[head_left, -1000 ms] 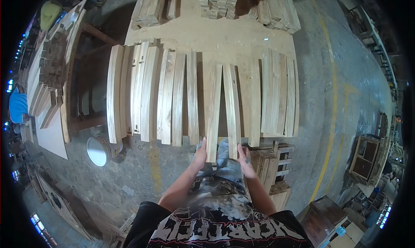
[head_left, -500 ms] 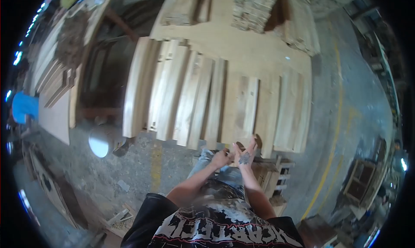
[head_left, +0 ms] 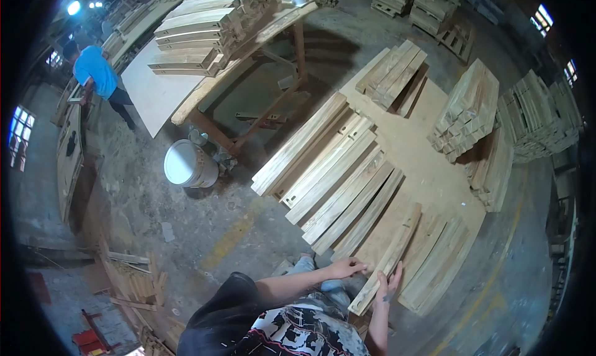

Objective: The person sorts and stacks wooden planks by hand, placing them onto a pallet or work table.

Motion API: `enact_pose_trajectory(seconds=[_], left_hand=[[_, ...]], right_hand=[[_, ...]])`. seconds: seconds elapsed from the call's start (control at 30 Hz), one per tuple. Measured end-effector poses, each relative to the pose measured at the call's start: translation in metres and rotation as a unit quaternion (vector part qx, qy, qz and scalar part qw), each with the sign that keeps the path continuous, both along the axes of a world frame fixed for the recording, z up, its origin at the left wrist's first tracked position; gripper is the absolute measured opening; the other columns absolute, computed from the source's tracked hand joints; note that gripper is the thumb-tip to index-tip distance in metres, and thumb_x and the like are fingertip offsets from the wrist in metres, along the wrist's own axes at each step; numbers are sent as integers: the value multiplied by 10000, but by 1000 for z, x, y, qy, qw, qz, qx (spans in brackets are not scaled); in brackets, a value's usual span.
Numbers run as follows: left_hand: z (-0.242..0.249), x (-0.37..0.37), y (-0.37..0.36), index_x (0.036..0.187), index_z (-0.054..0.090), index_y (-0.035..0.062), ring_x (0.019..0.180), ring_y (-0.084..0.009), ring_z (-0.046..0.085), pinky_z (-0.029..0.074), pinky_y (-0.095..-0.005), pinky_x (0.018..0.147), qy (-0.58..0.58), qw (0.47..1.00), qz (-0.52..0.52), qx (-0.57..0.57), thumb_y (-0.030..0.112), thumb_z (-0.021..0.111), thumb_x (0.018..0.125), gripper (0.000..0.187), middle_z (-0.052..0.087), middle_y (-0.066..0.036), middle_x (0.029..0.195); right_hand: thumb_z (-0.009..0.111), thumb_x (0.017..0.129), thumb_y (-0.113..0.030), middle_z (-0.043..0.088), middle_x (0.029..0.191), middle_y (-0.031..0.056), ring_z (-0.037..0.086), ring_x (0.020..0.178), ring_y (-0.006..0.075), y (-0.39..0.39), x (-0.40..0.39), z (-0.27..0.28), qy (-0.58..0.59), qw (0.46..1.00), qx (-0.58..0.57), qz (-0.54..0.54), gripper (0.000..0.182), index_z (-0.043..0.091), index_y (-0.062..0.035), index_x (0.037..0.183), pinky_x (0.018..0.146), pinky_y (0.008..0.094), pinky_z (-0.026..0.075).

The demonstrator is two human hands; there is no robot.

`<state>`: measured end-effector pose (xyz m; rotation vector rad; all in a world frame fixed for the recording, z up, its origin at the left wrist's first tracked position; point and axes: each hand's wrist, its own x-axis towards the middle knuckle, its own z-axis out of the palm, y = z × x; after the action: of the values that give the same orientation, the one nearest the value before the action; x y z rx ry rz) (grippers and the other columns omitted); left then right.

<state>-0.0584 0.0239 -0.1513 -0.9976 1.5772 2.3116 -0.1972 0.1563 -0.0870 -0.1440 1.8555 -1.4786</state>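
Note:
My right hand (head_left: 388,283) is closed around the near part of a wooden slat (head_left: 393,252), thumb on one side and fingers on the other. The slat slants away from me over a wide wooden board (head_left: 434,176), its near end sticking out past the board's edge. To the left of the slat is my left hand (head_left: 346,268), fingers loosely stretched towards it and holding nothing. Several pale slats with mortise slots (head_left: 335,160) lie side by side left of the hands. More slats (head_left: 437,263) lie together on the right.
Stacks of wood (head_left: 465,111) stand on the board's far part. A worktable (head_left: 180,111) with stacked frame pieces is at upper left, with a white bucket (head_left: 182,163) beside it. Further left stands a person in blue (head_left: 98,70). Wood scraps (head_left: 133,284) lie at lower left.
My view has swung, bringing the worktable and person more into sight. My right hand has taken hold of a slat and turned it off its earlier line; my hands have moved apart.

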Motion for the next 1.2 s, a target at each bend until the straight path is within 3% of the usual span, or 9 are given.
enact_pose_trajectory(seconds=[0.1, 0.17, 0.27, 0.4, 0.5, 0.6, 0.8, 0.9, 1.2], left_hand=[[27, -48, -1, 1344, 592, -7, 1047, -251, 649, 503, -368, 959, 117, 979, 168, 20, 565, 566, 998, 669, 699, -142, 1095], [50, -66, -20, 1433, 492, -29, 1184, -242, 600, 457, -358, 1032, 111, 978, 157, 82, 648, 527, 979, 816, 639, -175, 1263], [80, -66, -48, 1373, 529, -9, 1084, -228, 645, 508, -380, 973, 160, 917, 290, 222, 623, 556, 961, 755, 656, -153, 1187], [126, -45, -66, 1377, 528, 0, 1082, -258, 660, 519, -407, 975, 183, 859, 439, 189, 614, 545, 967, 738, 664, -157, 1206], [161, -21, -83, 1392, 521, 16, 1110, -269, 653, 512, -415, 1001, 234, 819, 498, 160, 613, 528, 978, 727, 662, -155, 1224], [169, 0, -89, 1426, 490, 26, 1160, -269, 629, 497, -420, 1029, 280, 783, 549, 88, 610, 505, 993, 727, 636, -149, 1275], [164, 15, -74, 1490, 422, 46, 1280, -235, 539, 423, -404, 1106, 270, 724, 631, -70, 570, 474, 1029, 700, 556, -114, 1395], [195, 26, -81, 1503, 403, 39, 1274, -242, 543, 423, -404, 1105, 257, 712, 647, -96, 582, 441, 1037, 717, 556, -121, 1392], [195, 172, -260, 1436, 454, 11, 1187, -290, 585, 466, -422, 1054, 269, 681, 674, -92, 629, 432, 1013, 749, 582, -173, 1291]], right_hand=[[709, 807, -17, 389, 1548, 198, 462, 1381, 309, -11, 0, 27, -22, 996, -57, 72, 932, 233, -82, 1606, 1096, 396, 437], [732, 776, -37, 402, 1551, 185, 381, 1444, 308, -20, -2, 29, 70, 982, -90, 151, 924, 277, -37, 1581, 1187, 416, 325], [779, 779, -113, 414, 1543, 207, 385, 1440, 316, -42, -13, 68, 212, 935, -66, 277, 913, 321, -19, 1563, 1195, 425, 308], [734, 920, -353, 446, 1503, 191, 489, 1347, 269, -49, -22, 117, 152, 929, -100, 323, 846, 316, 5, 1562, 1140, 393, 364], [642, 996, -425, 516, 1437, 189, 535, 1296, 254, -24, -43, 91, 11, 936, -186, 300, 738, 367, -12, 1543, 1104, 393, 406], [517, 1037, -514, 640, 1244, 139, 608, 1193, 256, -16, -23, 76, -133, 948, -272, 97, 621, 487, -44, 1442, 1068, 411, 456], [463, 1052, -527, 662, 1016, 84, 657, 1003, 253, -68, 3, 52, -334, 869, -351, -98, 488, 578, -74, 1192, 904, 435, 549], [453, 1052, -540, 669, 1035, 89, 653, 1020, 243, -91, 7, 54, -345, 853, -391, -30, 512, 582, -70, 1207, 910, 426, 540], [493, 1050, -496, 675, 1173, 114, 628, 1011, 163, -166, 49, 45, -57, 976, -205, 55, 547, 551, -42, 1351, 846, 320, 517]])
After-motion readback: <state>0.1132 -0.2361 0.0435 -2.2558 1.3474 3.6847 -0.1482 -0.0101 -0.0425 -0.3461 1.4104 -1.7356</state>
